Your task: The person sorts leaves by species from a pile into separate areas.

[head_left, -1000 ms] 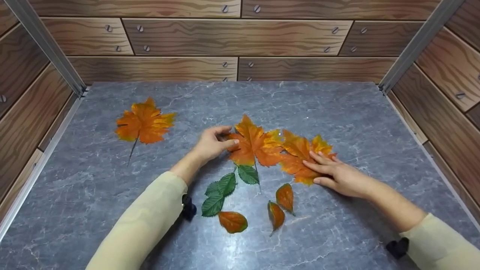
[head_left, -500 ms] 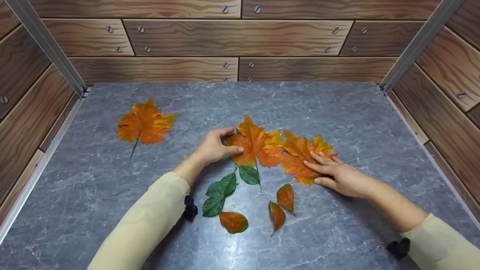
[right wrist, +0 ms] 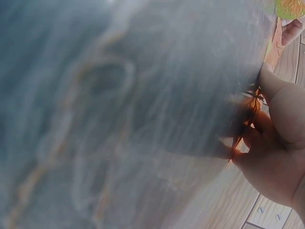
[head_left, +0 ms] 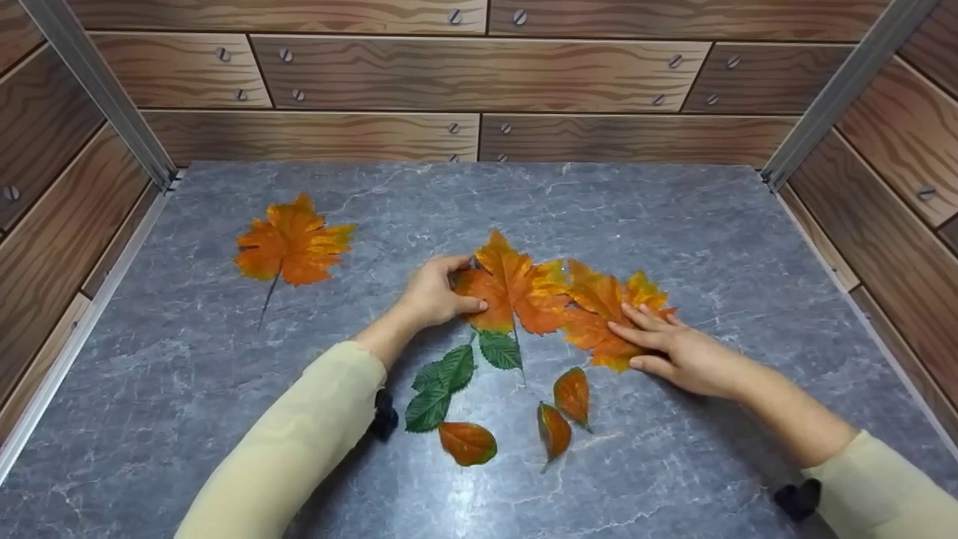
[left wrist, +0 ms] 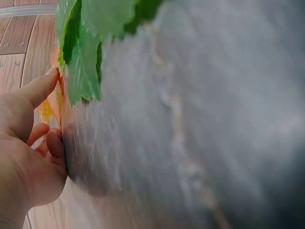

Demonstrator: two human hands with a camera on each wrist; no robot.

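At the middle of the table, my left hand (head_left: 435,293) touches the left side of an orange-yellow maple leaf (head_left: 500,288), its thumb lying on the leaf's surface. The left wrist view shows that hand's thumb (left wrist: 43,88) extended and its other fingers bent close to the tabletop. My right hand (head_left: 685,352) rests with spread fingers on a second maple leaf (head_left: 599,333), which meets the first one's right edge. In the right wrist view that leaf is mostly hidden by the hand (right wrist: 279,129). A green leaf sprig (head_left: 454,367) lies below the first leaf, whose thin stem points toward me.
Another maple leaf (head_left: 296,243) with a dark stem lies at the far left. One small orange-brown leaf (head_left: 468,443) touches the green sprig's lower end; two more small leaves (head_left: 572,395) lie right of it. Wood-patterned walls (head_left: 479,71) enclose the marbled grey table (head_left: 673,202).
The left hand has shifted slightly right, its thumb moving further onto the first maple leaf and nearer to me. The leaves and the right hand have kept their places.
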